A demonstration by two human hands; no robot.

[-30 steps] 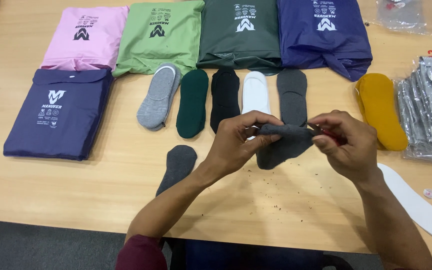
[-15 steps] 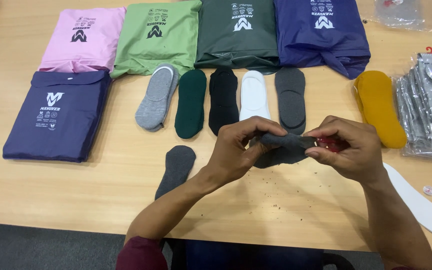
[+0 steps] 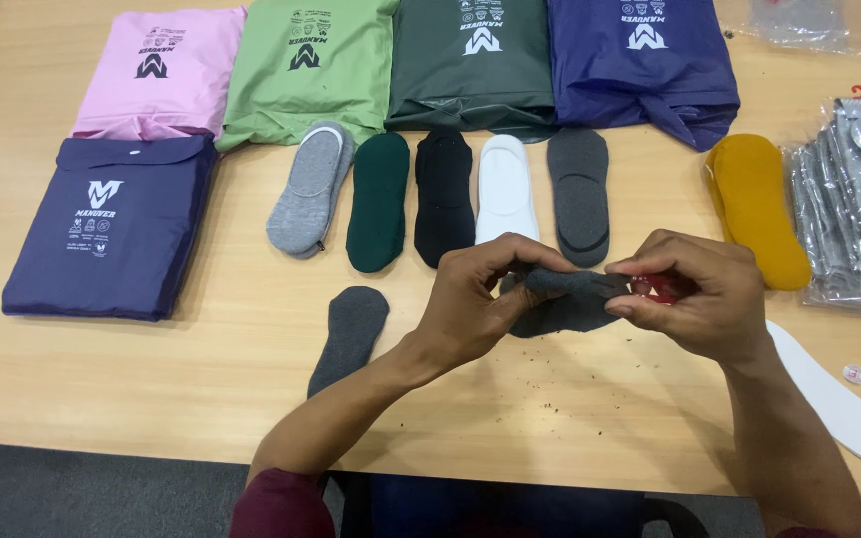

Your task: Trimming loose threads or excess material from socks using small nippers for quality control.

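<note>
Since a second ago I see the dark grey sock (image 3: 562, 299) stretched flatter above the tabletop (image 3: 201, 389), left hand (image 3: 475, 299) and right hand (image 3: 695, 294) each pinching one end.

The dark grey sock (image 3: 562, 299) is soft, matt knitted cloth. The counter (image 3: 201, 369) is smooth, pale wood-grain. At twelve o'clock, the bags (image 3: 301, 70) look like matt plastic; at three o'clock, the wrapped sock packs (image 3: 854, 199) are glossy clear film.

sleeves: maroon, pushed up | forearms: bare | left hand (image 3: 470, 304), right hand (image 3: 695, 299): ungloved
</note>
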